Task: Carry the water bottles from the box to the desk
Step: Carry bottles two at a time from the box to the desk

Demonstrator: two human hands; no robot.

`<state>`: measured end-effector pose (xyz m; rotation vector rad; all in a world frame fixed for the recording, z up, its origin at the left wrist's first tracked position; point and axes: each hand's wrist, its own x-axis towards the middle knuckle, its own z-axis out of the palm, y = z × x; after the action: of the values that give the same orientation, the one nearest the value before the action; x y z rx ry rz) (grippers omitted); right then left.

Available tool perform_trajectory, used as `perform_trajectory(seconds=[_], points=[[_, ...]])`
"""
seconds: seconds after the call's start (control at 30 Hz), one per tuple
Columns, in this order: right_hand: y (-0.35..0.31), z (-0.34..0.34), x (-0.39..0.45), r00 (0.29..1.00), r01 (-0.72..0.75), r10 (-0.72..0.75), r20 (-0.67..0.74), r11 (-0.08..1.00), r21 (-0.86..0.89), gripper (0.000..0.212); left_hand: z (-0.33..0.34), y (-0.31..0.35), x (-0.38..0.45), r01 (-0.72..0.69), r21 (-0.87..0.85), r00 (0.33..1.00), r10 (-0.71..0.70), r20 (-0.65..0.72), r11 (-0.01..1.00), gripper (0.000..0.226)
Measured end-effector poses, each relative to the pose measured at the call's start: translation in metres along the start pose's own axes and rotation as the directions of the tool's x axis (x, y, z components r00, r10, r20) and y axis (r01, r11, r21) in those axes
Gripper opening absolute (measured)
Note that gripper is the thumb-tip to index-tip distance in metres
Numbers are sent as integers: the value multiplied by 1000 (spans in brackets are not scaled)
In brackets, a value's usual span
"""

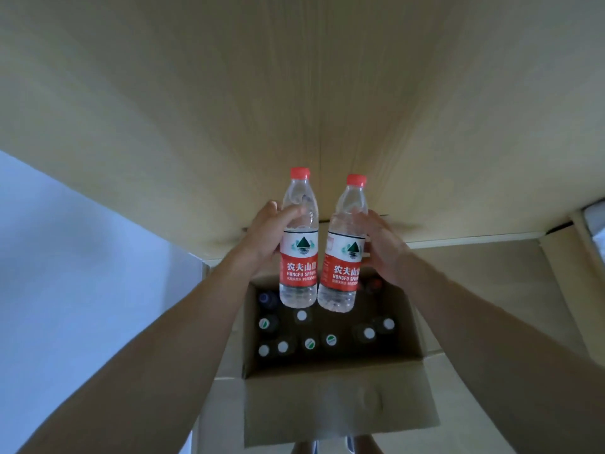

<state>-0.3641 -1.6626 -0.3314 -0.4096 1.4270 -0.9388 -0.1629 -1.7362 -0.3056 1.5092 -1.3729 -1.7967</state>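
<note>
Each grip curls round one red-capped water bottle: the left hand point(266, 239) holds the left bottle point(299, 244), the right hand point(384, 249) the right bottle point(345, 253), both upright, bases almost touching, above the open cardboard box point(340, 411). Several capped bottles point(309, 344) remain inside; the pale wooden desk point(294, 93) beyond appears bare, so most carrying seems left.

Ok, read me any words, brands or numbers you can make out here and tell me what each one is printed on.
"农夫山" plus a cut-off fourth character: red label of the left bottle, held by the left hand.
"NONGFU SPRI", cut off: same label.
"农夫山", cut off: red label of the right bottle, held by the right hand.
"NONGFU SP", cut off: same label.
Fine print under both names: too blurred to read.
Caps in the box: no legible text.
</note>
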Motion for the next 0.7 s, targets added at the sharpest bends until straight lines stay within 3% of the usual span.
perform_trajectory(seconds=[0.17, 0.3, 0.4, 0.5, 0.7], points=[[-23, 27, -23, 998, -41, 39, 48, 998, 40, 70, 7, 17, -24, 100, -172, 995, -103, -11, 980, 79], [-40, 38, -34, 992, -114, 111, 51, 992, 61, 66, 8, 21, -41, 162, -223, 987, -160, 29, 961, 60], [-50, 33, -43, 978, -178, 157, 138, 972, 155, 59, 3, 28, -51, 211, -250, 975, -187, 118, 945, 49], [-61, 24, -58, 956, -209, 172, 238, 968, 138, 64, 0, 38, -58, 235, -212, 965, -202, 165, 949, 38], [-69, -1, -80, 970, -144, 123, 208, 986, 86, 50, 19, 47, -69, 213, -204, 977, -202, 72, 956, 53]])
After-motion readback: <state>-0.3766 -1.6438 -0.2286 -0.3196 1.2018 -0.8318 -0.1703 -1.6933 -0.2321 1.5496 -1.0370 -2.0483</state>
